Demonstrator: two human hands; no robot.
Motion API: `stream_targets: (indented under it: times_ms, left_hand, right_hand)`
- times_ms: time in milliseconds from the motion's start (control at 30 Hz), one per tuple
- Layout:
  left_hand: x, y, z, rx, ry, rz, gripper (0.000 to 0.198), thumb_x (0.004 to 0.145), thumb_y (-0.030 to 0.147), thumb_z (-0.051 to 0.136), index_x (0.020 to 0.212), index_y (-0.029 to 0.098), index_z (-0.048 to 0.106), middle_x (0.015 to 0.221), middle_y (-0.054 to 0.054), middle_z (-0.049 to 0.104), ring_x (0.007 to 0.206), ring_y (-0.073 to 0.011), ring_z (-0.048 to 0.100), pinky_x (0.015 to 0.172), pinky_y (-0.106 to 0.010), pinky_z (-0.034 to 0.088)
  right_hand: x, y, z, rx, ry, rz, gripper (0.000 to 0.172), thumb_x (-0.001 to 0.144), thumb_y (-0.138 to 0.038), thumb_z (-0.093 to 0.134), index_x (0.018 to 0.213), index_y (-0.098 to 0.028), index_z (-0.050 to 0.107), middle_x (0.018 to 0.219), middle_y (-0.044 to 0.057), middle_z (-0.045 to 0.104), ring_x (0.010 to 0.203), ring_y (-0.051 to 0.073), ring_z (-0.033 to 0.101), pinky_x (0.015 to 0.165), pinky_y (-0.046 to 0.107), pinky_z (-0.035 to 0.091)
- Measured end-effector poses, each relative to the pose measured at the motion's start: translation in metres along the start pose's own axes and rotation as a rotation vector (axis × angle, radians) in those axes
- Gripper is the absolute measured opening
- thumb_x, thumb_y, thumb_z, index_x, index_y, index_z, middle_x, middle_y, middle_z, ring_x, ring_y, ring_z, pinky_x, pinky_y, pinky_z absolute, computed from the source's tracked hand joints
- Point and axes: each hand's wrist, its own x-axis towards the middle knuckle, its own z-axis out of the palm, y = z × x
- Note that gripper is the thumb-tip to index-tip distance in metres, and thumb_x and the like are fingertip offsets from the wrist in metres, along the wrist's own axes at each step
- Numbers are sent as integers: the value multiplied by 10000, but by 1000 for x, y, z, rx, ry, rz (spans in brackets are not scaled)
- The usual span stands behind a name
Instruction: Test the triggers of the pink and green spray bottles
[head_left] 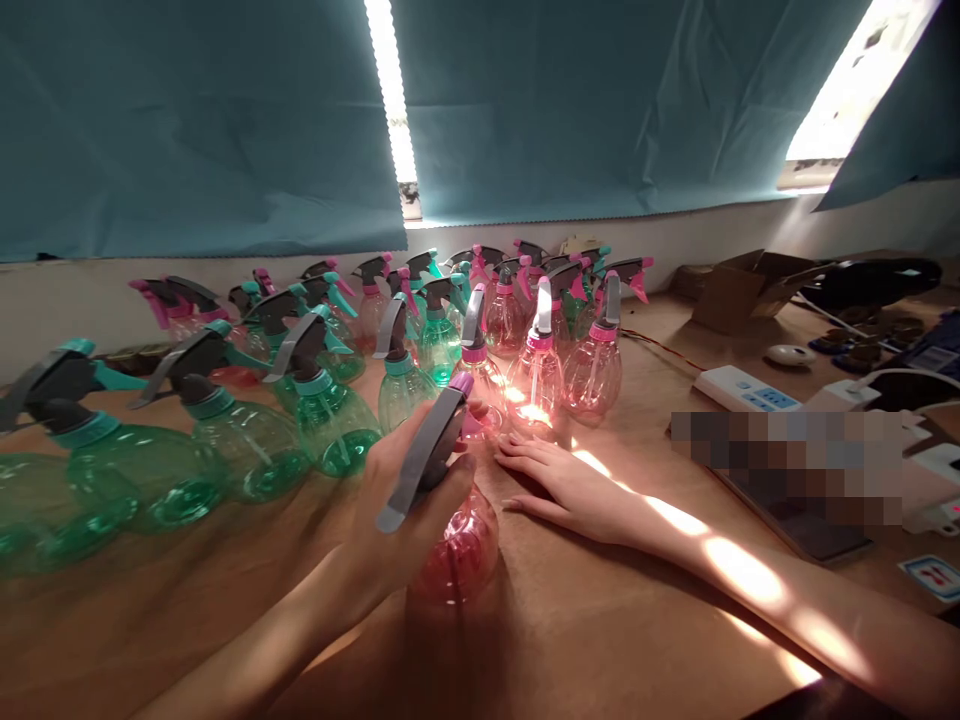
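Observation:
My left hand is wrapped round the neck of a pink spray bottle that stands on the brown table. Its grey trigger head sticks out over my fingers. My right hand lies flat on the table just right of that bottle, fingers stretched out and apart, holding nothing. Its fingertips point toward the nearest pink bottles.
Several green spray bottles and pink ones stand in rows across the back and left of the table. At right lie a white power strip, a cardboard box, a dark tablet and cables. Blue curtains hang behind.

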Motion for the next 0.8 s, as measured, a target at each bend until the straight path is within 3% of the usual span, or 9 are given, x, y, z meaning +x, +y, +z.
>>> stream_targets:
  times_ms: [367, 567, 800]
  left_hand:
    - [1, 0, 8, -44, -13, 31, 121, 870, 226, 558, 986, 218, 589, 774, -2, 605, 627, -159, 579, 577, -266, 464]
    - [1, -4, 9, -24, -1, 20, 27, 875, 234, 558, 855, 215, 558, 728, 4, 588, 675, -173, 596, 655, -290, 484]
    - [1, -1, 13, 33, 40, 20, 25, 856, 227, 568, 844, 222, 547, 700, 29, 551, 575, -133, 520, 563, -265, 425]
  right_hand:
    - [0, 2, 2, 28, 16, -10, 609, 944, -527, 447, 1399, -122, 473, 1486, 137, 435, 1390, 283, 381, 1144, 472, 339]
    - [0, 4, 1, 47, 12, -19, 621, 930, -546, 465, 1402, -143, 473, 1492, 140, 425, 1397, 283, 370, 1142, 480, 332]
    - [-1, 1, -8, 52, -76, -43, 804, 799, -644, 595, 1394, -116, 480, 1514, 165, 383, 1424, 319, 303, 1148, 480, 298]
